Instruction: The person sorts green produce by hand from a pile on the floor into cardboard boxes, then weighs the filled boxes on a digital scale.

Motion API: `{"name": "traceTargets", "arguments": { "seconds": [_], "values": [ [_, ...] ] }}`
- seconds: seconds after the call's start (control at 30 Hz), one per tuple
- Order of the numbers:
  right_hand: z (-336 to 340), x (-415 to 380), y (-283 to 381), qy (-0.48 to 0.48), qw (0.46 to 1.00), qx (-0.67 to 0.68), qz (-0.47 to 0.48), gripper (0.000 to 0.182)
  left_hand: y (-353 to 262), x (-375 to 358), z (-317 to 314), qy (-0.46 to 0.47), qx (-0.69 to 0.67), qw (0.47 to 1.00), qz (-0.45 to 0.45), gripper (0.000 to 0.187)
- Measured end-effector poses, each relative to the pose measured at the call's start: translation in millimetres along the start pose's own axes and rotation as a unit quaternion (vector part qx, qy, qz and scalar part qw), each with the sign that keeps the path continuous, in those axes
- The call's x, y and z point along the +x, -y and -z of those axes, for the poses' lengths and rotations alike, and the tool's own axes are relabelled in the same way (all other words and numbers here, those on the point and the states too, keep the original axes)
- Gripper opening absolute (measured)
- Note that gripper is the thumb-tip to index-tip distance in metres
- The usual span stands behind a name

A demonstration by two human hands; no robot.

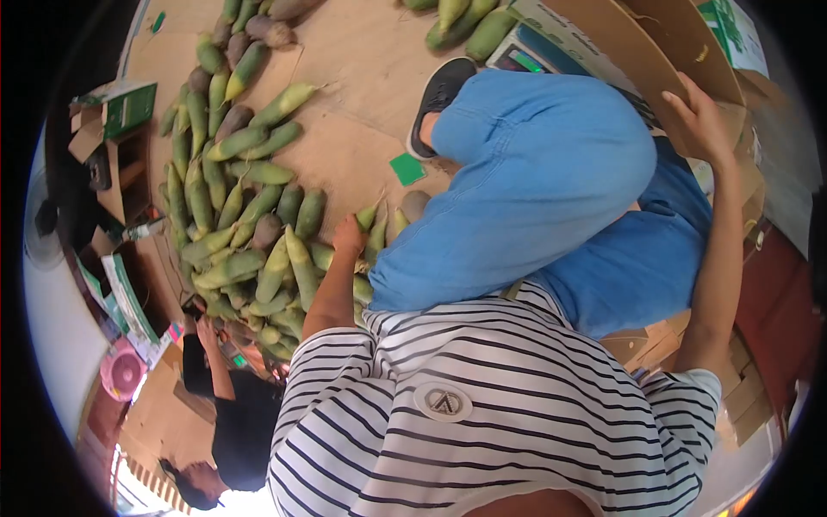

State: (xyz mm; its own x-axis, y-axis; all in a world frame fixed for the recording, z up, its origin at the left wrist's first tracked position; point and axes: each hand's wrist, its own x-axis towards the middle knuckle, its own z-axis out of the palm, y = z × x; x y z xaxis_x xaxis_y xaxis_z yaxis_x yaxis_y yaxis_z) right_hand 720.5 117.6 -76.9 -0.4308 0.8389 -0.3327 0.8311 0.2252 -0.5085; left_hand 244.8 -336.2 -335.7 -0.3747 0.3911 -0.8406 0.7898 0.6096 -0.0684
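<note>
My left hand [349, 234] is closed at the edge of a large pile, with a green radish [369, 214] sticking out from its fingers. Long green radishes [263, 211] lie heaped around and beyond this hand. A few more radishes [398, 220] lie between the hand and my bent knee. On the other side, my right hand [702, 125] grips the upper edge of an open cardboard box [642, 52], some of its fingers hidden by the cardboard. What the box holds is out of sight.
A digital scale [525, 56] with a lit display stands by the box. A green card [407, 169] lies on the cardboard floor covering [345, 112]. More radishes [465, 26] lie farther off. A co-worker [245, 422] in black sits left, near a pink fan [123, 370] and opened boxes [129, 108].
</note>
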Motion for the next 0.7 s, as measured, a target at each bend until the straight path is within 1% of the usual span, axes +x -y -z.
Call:
{"name": "traceTargets", "arguments": {
  "seconds": [0.07, 0.13, 0.17, 0.2, 0.23, 0.27, 0.33, 0.37, 0.4, 0.47, 0.53, 0.6, 0.67, 0.7],
  "values": [
    [1, 1, 0, 0.017, 0.999, 0.033, -0.009, 0.045, 0, 15, -8, 0.009, 0.003, 1.000, 0.007, 0.050],
    [0, -1, 10, -0.002, 0.999, 0.020, -0.045, 0.045, -2, 12, -2, 0.014, 0.001, 1.000, 0.009, 0.050],
    [-3, -2, 10, -0.033, 0.999, -0.034, -0.004, 0.044, -8, 5, 8, 0.015, -0.002, 1.000, 0.004, 0.050],
    [-3, -3, 7, -0.064, 0.993, -0.094, 0.033, 0.044, -11, 1, 11, -0.036, -0.032, 0.999, -0.009, 0.052],
    [-1, -2, 8, -0.056, 0.994, -0.091, 0.031, 0.042, -11, -2, 14, -0.085, -0.066, 0.994, -0.024, 0.053],
    [1, -1, 11, -0.045, 0.995, -0.086, 0.029, 0.040, -10, -3, 23, -0.118, -0.090, 0.987, -0.061, 0.055],
    [5, -1, 14, -0.031, 0.992, -0.119, 0.032, 0.039, -4, 8, 35, -0.175, -0.145, 0.967, -0.114, 0.058],
    [6, -1, 14, -0.032, 0.994, -0.100, 0.031, 0.037, -11, 13, 44, -0.225, -0.162, 0.950, -0.146, 0.058],
    [5, -2, 14, -0.031, 0.996, -0.081, 0.032, 0.034, -23, 16, 63, -0.215, -0.217, 0.940, -0.151, 0.059],
    [6, -2, 17, -0.018, 0.996, -0.076, 0.038, 0.030, -41, 36, 90, -0.273, -0.245, 0.908, -0.201, 0.061],
    [8, -7, 25, -0.025, 0.996, -0.090, 0.010, 0.030, -72, 50, 124, -0.331, -0.284, 0.860, -0.265, 0.061],
    [8, -10, 25, -0.030, 0.995, -0.099, 0.006, 0.031, -119, 30, 178, -0.408, -0.286, 0.803, -0.326, 0.056],
    [8, -9, 24, -0.009, 0.994, -0.110, -0.010, 0.032, -152, 2, 233, -0.351, -0.380, 0.798, -0.309, 0.052],
    [7, -7, 23, -0.007, 0.994, -0.109, -0.010, 0.031, -171, -25, 260, -0.387, -0.403, 0.751, -0.351, 0.046]
  ]
}}
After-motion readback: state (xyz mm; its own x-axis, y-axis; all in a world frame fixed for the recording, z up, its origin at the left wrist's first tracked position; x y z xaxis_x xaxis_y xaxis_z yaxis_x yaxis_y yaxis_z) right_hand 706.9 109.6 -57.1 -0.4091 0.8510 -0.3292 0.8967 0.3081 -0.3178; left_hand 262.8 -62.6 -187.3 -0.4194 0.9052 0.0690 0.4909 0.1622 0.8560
